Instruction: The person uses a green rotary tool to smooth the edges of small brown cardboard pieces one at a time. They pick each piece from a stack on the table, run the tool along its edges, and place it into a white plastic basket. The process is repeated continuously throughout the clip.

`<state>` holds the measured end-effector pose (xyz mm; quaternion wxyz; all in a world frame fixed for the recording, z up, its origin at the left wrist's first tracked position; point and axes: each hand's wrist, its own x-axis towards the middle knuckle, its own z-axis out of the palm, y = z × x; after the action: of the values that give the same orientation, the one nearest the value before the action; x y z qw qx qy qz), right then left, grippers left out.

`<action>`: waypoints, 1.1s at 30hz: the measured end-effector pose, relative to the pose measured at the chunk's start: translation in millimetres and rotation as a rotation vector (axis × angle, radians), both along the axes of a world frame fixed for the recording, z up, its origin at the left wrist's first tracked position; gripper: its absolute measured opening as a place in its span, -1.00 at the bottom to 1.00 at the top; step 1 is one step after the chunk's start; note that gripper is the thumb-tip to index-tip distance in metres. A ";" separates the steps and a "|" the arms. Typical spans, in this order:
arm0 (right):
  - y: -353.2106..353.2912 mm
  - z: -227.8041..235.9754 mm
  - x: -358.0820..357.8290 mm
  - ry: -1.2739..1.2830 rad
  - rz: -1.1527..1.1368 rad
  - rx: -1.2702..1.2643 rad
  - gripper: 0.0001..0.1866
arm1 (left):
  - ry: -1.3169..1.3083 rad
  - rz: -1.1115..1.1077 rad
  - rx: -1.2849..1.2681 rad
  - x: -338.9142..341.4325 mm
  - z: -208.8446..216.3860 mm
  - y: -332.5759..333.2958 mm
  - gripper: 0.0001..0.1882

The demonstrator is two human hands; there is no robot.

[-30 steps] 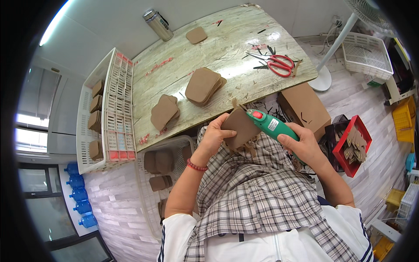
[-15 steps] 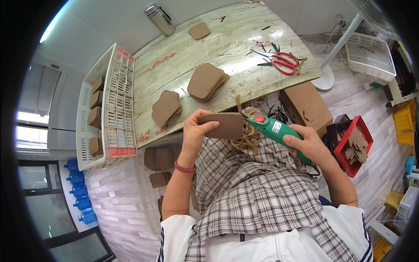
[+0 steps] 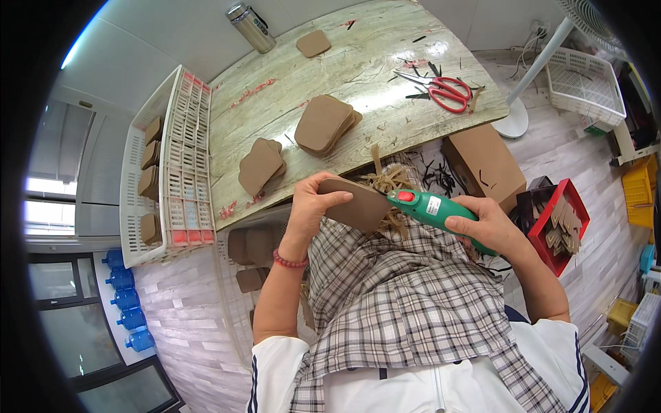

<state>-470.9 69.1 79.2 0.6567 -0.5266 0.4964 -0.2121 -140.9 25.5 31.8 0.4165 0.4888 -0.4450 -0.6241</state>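
Observation:
My left hand [image 3: 312, 206] pinches a flat brown rounded-corner piece [image 3: 359, 208] by its left end, thumb on top. In my right hand [image 3: 482, 224] is a green handheld power tool [image 3: 432, 208] with a red button, fingers wrapped round its body. The tool's tip meets the right edge of the piece; the exact contact is hidden. Tan curled strips [image 3: 387, 180] hang behind the tip, above my checked apron [image 3: 406, 303]. On the table just beyond lie a taller stack of brown pieces [image 3: 322, 124] and a smaller stack [image 3: 261, 165].
Red-handled scissors [image 3: 447, 93] and dark scraps lie on the table [image 3: 275, 103]. A steel flask [image 3: 251, 27] stands at the back. White crates [image 3: 186, 158] holding brown pieces flank the left. To the right are a cardboard box [image 3: 485, 165], a red bin [image 3: 575, 196] and a fan [image 3: 544, 62].
The brown piece has turned in my left hand, its right end dropping toward me. The tool has shifted slightly left and stands a little flatter. More tan strips show behind it.

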 end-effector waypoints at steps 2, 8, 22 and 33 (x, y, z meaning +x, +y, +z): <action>0.5 0.3 1.8 -0.003 -0.003 0.000 -0.56 | -0.021 -0.038 0.011 -3.3 2.3 0.4 -0.78; -0.9 -1.2 8.5 -0.017 0.012 -0.011 -0.57 | -0.085 -0.156 0.023 -12.0 5.5 0.5 -0.77; -13.8 -19.7 43.7 -0.161 -0.044 -0.036 -0.63 | -0.107 -0.172 -0.012 14.2 17.1 -8.8 -0.34; -8.4 -36.5 19.8 -0.106 -0.255 -0.086 -0.66 | -1.528 0.597 -0.620 150.4 -57.6 -80.8 -0.41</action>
<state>-451.1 60.8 42.6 0.6266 -0.4749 0.5144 -0.3423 9.6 -55.3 -25.8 0.2642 0.7340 -0.6053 0.1582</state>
